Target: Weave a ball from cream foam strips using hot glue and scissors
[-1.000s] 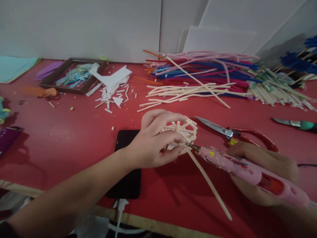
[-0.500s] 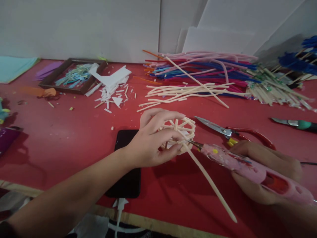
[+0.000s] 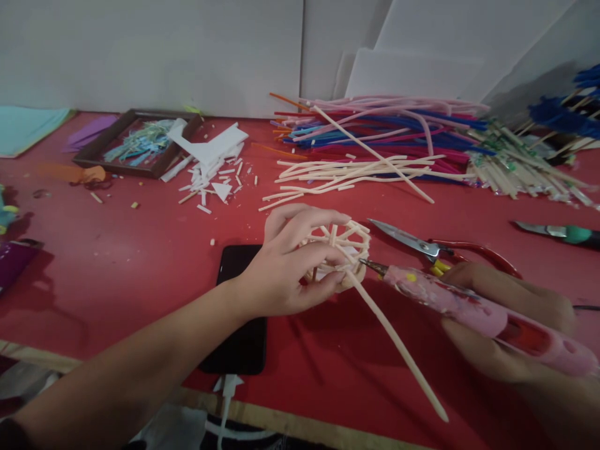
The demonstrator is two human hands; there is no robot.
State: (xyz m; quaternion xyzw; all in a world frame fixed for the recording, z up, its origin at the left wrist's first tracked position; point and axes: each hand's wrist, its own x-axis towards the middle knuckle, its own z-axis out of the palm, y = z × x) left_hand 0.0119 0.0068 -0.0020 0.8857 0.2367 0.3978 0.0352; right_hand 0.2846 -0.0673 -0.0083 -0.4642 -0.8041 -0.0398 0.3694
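My left hand is closed on a small rounded openwork frame built from cream sticks, its fingers pressed over the left side and partly hiding it. From the frame's lower edge a long cream stick slants down to the right, its near end by my left thumb and index finger. My right hand is wrapped round a pink hot-glue pen, pointing left. The pen's metal tip is right beside the frame's right side; whether it touches I cannot tell.
Scissors with red handles lie behind the pen, and a green-handled blade is farther right. A black phone with a cable sits under my left wrist. Coloured sticks, white scraps and a brown frame are at the back.
My right hand has drawn the pen slightly to the right, and its tip is now farther from my left fingertips. My left hand and the stick frame have stayed in place.
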